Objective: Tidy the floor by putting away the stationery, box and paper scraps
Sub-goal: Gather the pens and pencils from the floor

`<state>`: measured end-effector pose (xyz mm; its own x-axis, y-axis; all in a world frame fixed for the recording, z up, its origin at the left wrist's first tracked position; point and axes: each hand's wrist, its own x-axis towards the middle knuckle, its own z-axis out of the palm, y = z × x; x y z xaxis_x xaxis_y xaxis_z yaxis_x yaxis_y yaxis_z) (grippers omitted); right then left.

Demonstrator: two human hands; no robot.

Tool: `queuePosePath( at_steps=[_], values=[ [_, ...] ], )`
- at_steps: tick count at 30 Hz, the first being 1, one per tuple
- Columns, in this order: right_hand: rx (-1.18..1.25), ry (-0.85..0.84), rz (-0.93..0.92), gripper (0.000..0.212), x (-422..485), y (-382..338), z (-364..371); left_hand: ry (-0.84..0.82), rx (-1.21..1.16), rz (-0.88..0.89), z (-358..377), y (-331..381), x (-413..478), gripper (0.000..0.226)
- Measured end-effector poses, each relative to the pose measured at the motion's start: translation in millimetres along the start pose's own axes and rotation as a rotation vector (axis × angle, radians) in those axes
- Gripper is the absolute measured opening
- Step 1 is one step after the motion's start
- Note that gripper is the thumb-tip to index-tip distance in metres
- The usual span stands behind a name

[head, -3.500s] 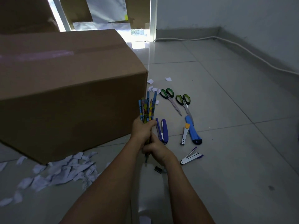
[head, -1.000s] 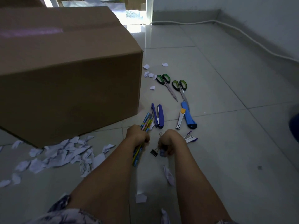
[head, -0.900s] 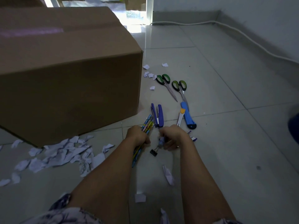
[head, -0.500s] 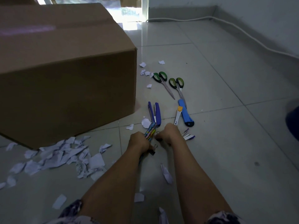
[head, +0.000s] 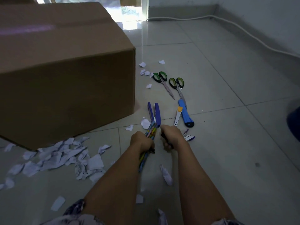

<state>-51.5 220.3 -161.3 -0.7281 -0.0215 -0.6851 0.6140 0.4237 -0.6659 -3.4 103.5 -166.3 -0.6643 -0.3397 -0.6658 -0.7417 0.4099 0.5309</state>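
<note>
My left hand [head: 142,141] fisted round pencils [head: 150,133] beside the box [head: 65,70], right hand [head: 172,137] clenched on something dark.

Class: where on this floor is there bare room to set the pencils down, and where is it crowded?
Bare tiles lie right of the blue cutter and scissors, out to the wall cable. Crowded: scraps by the box, tools ahead of both hands.
</note>
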Motion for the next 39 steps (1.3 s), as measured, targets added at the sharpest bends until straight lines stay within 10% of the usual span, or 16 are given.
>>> queuePosePath(
  at_steps=[7, 15, 30, 39],
  values=[
    [0.348, -0.017, -0.034, 0.008, 0, -18, -7, 0.108, -0.579, 0.073, -16, 29, 11, 0.041],
    [0.569, 0.023, 0.079, 0.018, -16, -52, -19, 0.093, -0.648, 0.076, -25, 79, -9, 0.013],
    [0.589, -0.131, 0.019, 0.015, -378, -307, -241, -0.029, -0.656, 0.026, -208, 337, -377, 0.013],
    [0.620, -0.043, -0.124, 0.016, -528, -329, -346, -0.193, -0.607, 0.175, -208, 419, -537, 0.022]
  ],
)
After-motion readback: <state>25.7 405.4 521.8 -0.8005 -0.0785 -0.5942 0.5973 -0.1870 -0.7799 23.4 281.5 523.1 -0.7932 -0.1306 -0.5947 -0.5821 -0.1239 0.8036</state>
